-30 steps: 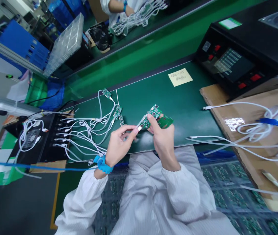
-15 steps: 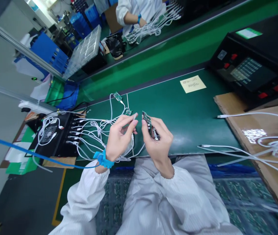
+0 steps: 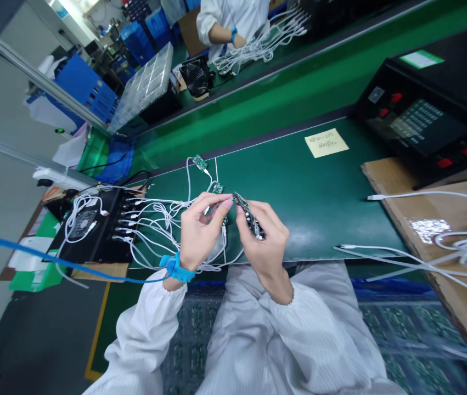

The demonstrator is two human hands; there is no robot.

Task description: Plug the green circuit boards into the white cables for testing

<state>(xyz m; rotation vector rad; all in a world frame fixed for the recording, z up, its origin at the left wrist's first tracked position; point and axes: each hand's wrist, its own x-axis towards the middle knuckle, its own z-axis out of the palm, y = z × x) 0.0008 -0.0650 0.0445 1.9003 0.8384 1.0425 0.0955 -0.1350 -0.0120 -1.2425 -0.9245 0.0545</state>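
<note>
My right hand (image 3: 265, 233) grips a green circuit board (image 3: 250, 218) on edge, with fingers closed round its side. My left hand (image 3: 202, 225), wearing a blue wrist strap (image 3: 175, 267), is closed in a pinch on a white cable plug, mostly hidden by the fingertips. Those fingertips are right at the board's upper left end; whether the plug sits in the board I cannot tell. Just beyond the left hand lie two small circuit boards, one at the back (image 3: 200, 163) and one nearer (image 3: 218, 188), among white cables (image 3: 163, 211).
To the left, a black box (image 3: 105, 230) has several white cables plugged in. A yellow note (image 3: 326, 143) lies on the green mat (image 3: 299, 203). On the right stand a black tester with a screen (image 3: 422, 123) and cardboard (image 3: 406, 219) with cables. Opposite, a co-worker's hand (image 3: 239, 41) handles white cables.
My two hands have come closer together. The board in my right hand has shifted slightly left, and the plug in my left fingers now meets or nearly meets its end.
</note>
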